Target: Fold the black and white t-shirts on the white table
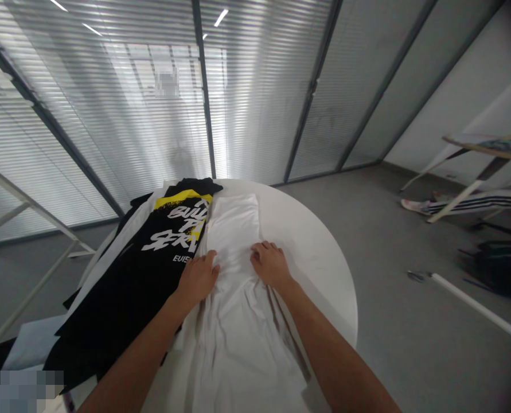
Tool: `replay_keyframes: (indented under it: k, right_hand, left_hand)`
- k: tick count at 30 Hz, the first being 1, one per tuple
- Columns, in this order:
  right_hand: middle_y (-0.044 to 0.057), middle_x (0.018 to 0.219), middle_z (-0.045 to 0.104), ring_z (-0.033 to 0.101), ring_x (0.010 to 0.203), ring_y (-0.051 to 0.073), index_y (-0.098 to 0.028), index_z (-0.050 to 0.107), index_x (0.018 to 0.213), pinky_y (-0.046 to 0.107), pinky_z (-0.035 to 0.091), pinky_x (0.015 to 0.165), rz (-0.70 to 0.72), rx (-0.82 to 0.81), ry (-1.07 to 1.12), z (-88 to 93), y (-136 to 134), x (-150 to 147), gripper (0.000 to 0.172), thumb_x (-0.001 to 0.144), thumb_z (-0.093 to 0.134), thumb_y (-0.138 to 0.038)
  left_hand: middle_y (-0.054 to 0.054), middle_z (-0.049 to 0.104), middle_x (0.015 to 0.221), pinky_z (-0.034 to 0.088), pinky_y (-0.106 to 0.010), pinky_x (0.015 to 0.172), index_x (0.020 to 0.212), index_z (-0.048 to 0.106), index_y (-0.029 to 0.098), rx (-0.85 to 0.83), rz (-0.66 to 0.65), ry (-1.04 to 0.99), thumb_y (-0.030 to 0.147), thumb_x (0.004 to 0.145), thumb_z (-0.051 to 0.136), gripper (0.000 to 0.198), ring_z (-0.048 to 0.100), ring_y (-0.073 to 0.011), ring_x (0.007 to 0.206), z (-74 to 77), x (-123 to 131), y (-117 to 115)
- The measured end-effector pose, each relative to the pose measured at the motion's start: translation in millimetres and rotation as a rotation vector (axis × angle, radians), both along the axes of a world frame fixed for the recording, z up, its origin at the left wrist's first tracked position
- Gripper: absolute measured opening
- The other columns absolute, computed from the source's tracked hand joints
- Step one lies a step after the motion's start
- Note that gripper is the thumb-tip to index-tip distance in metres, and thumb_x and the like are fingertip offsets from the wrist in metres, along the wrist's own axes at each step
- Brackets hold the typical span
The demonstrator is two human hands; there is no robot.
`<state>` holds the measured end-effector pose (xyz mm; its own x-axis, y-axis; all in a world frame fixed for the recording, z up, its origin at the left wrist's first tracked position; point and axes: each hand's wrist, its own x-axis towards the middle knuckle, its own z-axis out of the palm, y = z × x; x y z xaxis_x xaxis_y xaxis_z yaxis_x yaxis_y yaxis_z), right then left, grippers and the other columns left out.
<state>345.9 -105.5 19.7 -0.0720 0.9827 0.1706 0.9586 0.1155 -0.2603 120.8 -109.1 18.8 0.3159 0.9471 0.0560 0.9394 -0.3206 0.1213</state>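
Note:
A white cloth garment (238, 327) lies lengthwise on a round white table (319, 264), its far part a narrow flat strip and its near part wrinkled. My left hand (199, 277) pinches its left edge, close against a black printed T-shirt. Opposite, my right hand (270, 264) has curled fingers closed on the right edge. Which part of the garment is in the fingers is partly hidden. The black T-shirt (121, 287), with white lettering and a yellow band, lies on a pile of clothes at the left.
Behind the table stands a glass partition (255, 115) with blinds. A white metal frame (35, 201) is at the left. On the right are another table (483, 146), striped trousers (487, 201) low beneath it, a white pole (474, 304) and a dark bag (504, 267).

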Motion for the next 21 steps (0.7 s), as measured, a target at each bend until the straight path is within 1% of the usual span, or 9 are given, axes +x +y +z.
replay_keyframes:
  k: [4, 7, 9, 11, 13, 15, 17, 19, 21]
  right_hand:
    - [0.006, 0.098, 0.069, 0.060, 0.092, 0.020, -0.021, 0.061, 0.111, 0.032, 0.037, 0.084, -0.068, -0.042, 0.024, 5.3, 3.1, 4.4, 0.027, 0.090, 0.044, -0.026]
    - [0.007, 0.098, 0.069, 0.061, 0.091, 0.020, -0.020, 0.060, 0.113, 0.031, 0.039, 0.083, -0.110, -0.013, 0.074, 6.0, 4.8, 4.9, 0.029, 0.090, 0.044, -0.026]
    - [0.007, 0.103, 0.068, 0.060, 0.096, 0.020, -0.020, 0.059, 0.116, 0.029, 0.040, 0.084, -0.088, 0.020, 0.116, 5.4, 5.4, 4.7, 0.032, 0.087, 0.046, -0.023]
    - [0.006, 0.105, 0.067, 0.060, 0.096, 0.019, -0.021, 0.059, 0.117, 0.027, 0.041, 0.082, -0.065, 0.009, 0.171, 5.2, 5.7, 5.9, 0.035, 0.084, 0.047, -0.019]
    - [0.006, 0.103, 0.068, 0.062, 0.091, 0.018, -0.021, 0.060, 0.114, 0.026, 0.042, 0.076, -0.125, -0.028, 0.206, 6.1, 6.1, 9.8, 0.036, 0.081, 0.047, -0.015]
    - [0.007, 0.095, 0.069, 0.064, 0.085, 0.019, -0.021, 0.061, 0.108, 0.027, 0.041, 0.070, -0.250, -0.077, 0.191, 7.7, 6.3, 15.9, 0.032, 0.081, 0.046, -0.015]
    - [0.008, 0.087, 0.070, 0.065, 0.082, 0.021, -0.022, 0.063, 0.101, 0.028, 0.041, 0.067, -0.306, -0.160, 0.152, 9.1, 5.6, 21.5, 0.025, 0.082, 0.046, -0.020]
    - [0.007, 0.085, 0.070, 0.065, 0.084, 0.023, -0.023, 0.064, 0.100, 0.028, 0.041, 0.068, -0.239, -0.243, 0.137, 9.3, 3.6, 23.7, 0.024, 0.082, 0.049, -0.023]
    - [0.005, 0.086, 0.071, 0.065, 0.085, 0.021, -0.024, 0.063, 0.107, 0.028, 0.041, 0.070, -0.107, -0.286, 0.165, 8.4, 0.9, 22.3, 0.030, 0.079, 0.051, -0.021]
  left_hand:
    - [-0.008, 0.064, 0.103, 0.041, -0.037, 0.092, 0.124, 0.052, 0.021, -0.055, -0.124, -0.095, 0.025, 0.093, 0.038, 0.034, 0.060, -0.0220, 0.099, -1.7, -9.6, -3.8]
    - [-0.009, 0.058, 0.109, 0.042, -0.036, 0.094, 0.128, 0.052, 0.021, 0.014, -0.138, -0.142, 0.017, 0.087, 0.042, 0.042, 0.056, -0.0214, 0.101, -1.4, -13.4, -6.0]
    - [-0.009, 0.054, 0.113, 0.041, -0.038, 0.096, 0.130, 0.052, 0.022, 0.073, -0.145, -0.134, 0.012, 0.081, 0.045, 0.050, 0.053, -0.0224, 0.104, -0.5, -12.7, -7.4]
    - [-0.009, 0.051, 0.117, 0.041, -0.040, 0.096, 0.128, 0.054, 0.024, 0.104, -0.146, -0.111, 0.009, 0.077, 0.046, 0.053, 0.051, -0.0236, 0.107, 0.9, -10.6, -9.0]
    - [-0.010, 0.050, 0.118, 0.041, -0.042, 0.095, 0.123, 0.057, 0.024, 0.135, -0.109, -0.093, 0.008, 0.075, 0.047, 0.052, 0.049, -0.0249, 0.107, 2.5, -8.2, -10.5]
    - [-0.010, 0.051, 0.116, 0.041, -0.042, 0.096, 0.118, 0.060, 0.022, 0.164, -0.087, -0.099, 0.007, 0.075, 0.048, 0.047, 0.049, -0.0254, 0.107, 3.5, -6.4, -11.7]
    - [-0.010, 0.053, 0.115, 0.040, -0.040, 0.098, 0.117, 0.060, 0.021, 0.165, -0.139, -0.132, 0.008, 0.077, 0.046, 0.044, 0.049, -0.0242, 0.108, 3.0, -5.5, -12.7]
    - [-0.009, 0.053, 0.121, 0.039, -0.039, 0.100, 0.123, 0.057, 0.022, 0.148, -0.207, -0.164, 0.012, 0.082, 0.045, 0.043, 0.049, -0.0233, 0.112, 0.5, -5.1, -13.4]
    - [-0.010, 0.051, 0.128, 0.038, -0.041, 0.103, 0.129, 0.053, 0.024, 0.130, -0.225, -0.168, 0.019, 0.088, 0.045, 0.043, 0.048, -0.0236, 0.117, -3.3, -5.1, -13.4]
